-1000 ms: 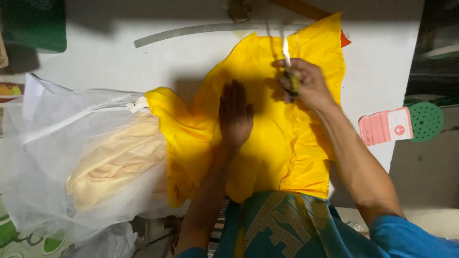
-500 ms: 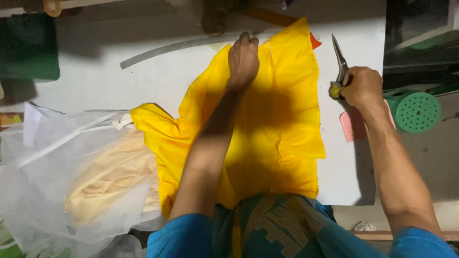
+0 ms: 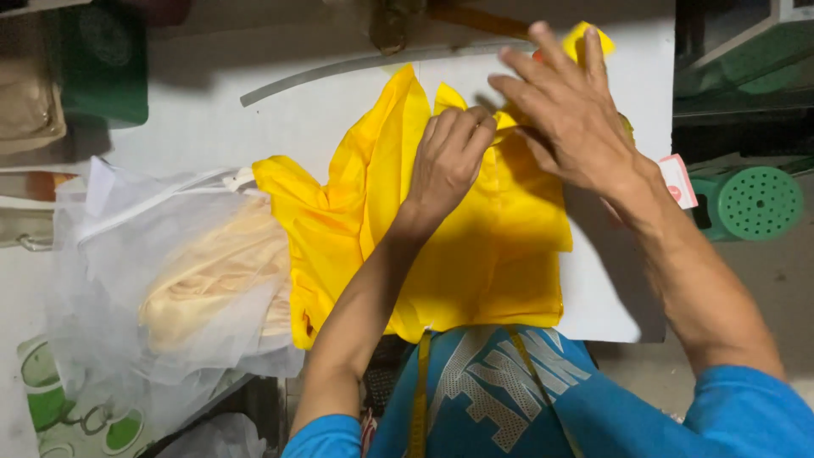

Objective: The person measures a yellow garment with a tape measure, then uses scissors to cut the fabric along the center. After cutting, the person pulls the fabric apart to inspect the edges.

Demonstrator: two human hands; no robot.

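Observation:
A bright yellow fabric lies on the white table, and part of it is folded over into a raised ridge at the top. My left hand has its fingers curled and pinches a fold of this fabric near its upper middle. Just right of it, my right hand hovers flat over the fabric's upper right corner with fingers spread and nothing in it. The two hands nearly touch. No scissors are in sight.
A clear plastic bag with cream cloth inside lies left of the fabric. A curved grey ruler rests at the back. A green box stands at the top left, a green stool beyond the right edge.
My right hand no longer holds scissors and has moved left over the fabric. My left hand went from flat to curled on a fold. The fabric's top is now bunched.

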